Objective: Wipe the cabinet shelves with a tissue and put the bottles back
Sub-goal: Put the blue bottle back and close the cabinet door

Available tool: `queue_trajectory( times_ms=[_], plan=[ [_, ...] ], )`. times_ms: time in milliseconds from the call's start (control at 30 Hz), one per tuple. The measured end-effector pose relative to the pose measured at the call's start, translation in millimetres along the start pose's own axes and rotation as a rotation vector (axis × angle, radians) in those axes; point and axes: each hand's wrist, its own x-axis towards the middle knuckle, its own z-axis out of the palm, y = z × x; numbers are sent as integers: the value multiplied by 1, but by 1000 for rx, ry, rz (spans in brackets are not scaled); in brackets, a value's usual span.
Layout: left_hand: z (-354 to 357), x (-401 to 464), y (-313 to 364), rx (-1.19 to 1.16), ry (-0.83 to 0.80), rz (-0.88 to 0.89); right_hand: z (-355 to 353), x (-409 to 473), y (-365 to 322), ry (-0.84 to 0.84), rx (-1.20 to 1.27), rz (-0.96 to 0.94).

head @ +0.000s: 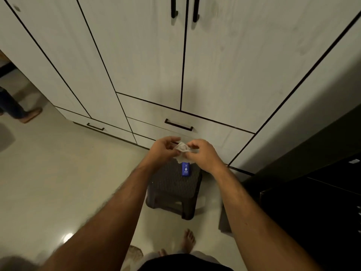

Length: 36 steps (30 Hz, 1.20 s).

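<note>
Both forearms reach forward from the near edge, hands meeting at centre in front of the cabinet; the left hand and the right hand hold a crumpled white tissue between them; left fingers curl round its left side, thumb on top; right fingers pinch its right edge, knuckles toward the camera; the tissue hangs bunched, a lower fold dropping below the hands.

Directly beneath the hands, a dark woven-pattern stool stands on the pale glossy floor; on its far part lies a small blue packet with a white drop mark, its top end hidden behind the tissue; whether it is a tissue pack or a bottle cannot be told.

Beyond, the white cabinet fills the far half; all doors closed, no shelf showing; two black vertical handles at the top centre; a drawer with a black horizontal handle just beyond the hands; a second, smaller drawer handle to the left.

Right side: a dark cabinet unit, detail lost in shadow; far left: another person's leg and foot on the floor; near edge: the wearer's bare foot.
</note>
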Motion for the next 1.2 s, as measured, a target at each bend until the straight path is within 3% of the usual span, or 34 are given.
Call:
queue_trajectory(
  times_ms=[200, 367, 800, 1067, 1200],
  plan=[
    [5, 23, -27, 58, 6, -22, 18, 20, 22, -25, 151, 127],
    [4, 46, -66, 13, 11, -151, 48, 39, 42, -24, 300, 281],
    [11, 131, -255, -161, 184, -436, 203, 95, 159, 88, 595, 744],
    [20, 194, -342, -30, 182, -401, 269, 146, 233, 287, 437, 772],
    [20, 210, -354, 291, 215, -258, 279, 165, 252, 299, 315, 722]
  ],
)
